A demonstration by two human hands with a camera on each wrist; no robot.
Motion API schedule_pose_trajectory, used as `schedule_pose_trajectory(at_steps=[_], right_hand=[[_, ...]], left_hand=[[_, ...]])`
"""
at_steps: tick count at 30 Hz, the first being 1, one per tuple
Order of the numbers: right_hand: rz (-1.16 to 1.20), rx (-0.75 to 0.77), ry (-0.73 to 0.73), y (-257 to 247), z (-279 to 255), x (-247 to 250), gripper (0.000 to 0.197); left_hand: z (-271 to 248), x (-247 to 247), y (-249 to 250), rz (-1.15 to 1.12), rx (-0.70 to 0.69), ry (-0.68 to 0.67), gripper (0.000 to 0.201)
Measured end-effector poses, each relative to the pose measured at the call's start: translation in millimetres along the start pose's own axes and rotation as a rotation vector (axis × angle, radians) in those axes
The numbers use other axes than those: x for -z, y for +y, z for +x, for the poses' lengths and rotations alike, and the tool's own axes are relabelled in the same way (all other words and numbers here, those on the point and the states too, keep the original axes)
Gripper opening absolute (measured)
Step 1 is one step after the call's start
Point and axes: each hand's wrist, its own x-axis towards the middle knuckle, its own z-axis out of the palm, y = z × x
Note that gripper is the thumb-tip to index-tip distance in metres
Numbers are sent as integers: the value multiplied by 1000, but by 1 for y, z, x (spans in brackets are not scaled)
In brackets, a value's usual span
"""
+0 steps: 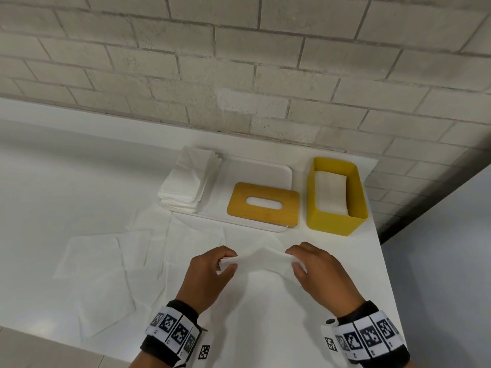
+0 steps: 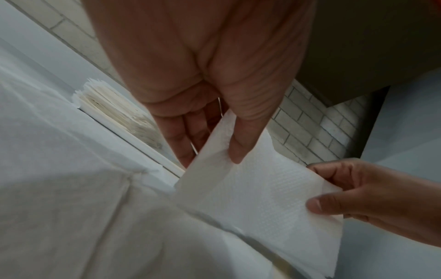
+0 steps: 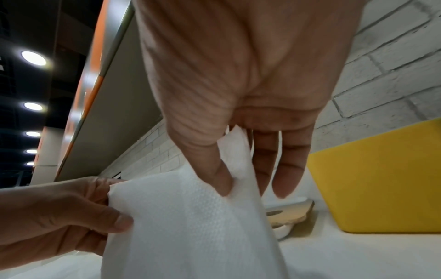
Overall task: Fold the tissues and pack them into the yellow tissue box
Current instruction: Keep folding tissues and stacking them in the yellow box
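A white tissue hangs stretched between both hands above the near part of the table. My left hand pinches its left end between thumb and fingers; my right hand pinches its right end. In the left wrist view the tissue runs from my left hand to the right hand. The right wrist view shows the tissue under my right hand. The open yellow tissue box stands at the back right with folded tissues inside.
The box's wooden lid with an oval slot lies on a white tray, left of the box. A stack of tissues sits at the tray's left end. Several unfolded tissues lie spread over the table's left half. A brick wall stands behind.
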Motion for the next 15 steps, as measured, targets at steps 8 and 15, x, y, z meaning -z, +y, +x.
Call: schedule_pose_trajectory(at_steps=[8,15], right_hand=[[-29,-57,-45,-2,-6,-3,27],[-45,-52,-56,-6,0,2,31]], left_hand=[[1,-2,-2,-24,10,-11,21],[4,-1,-2,-4,42,-28,20]])
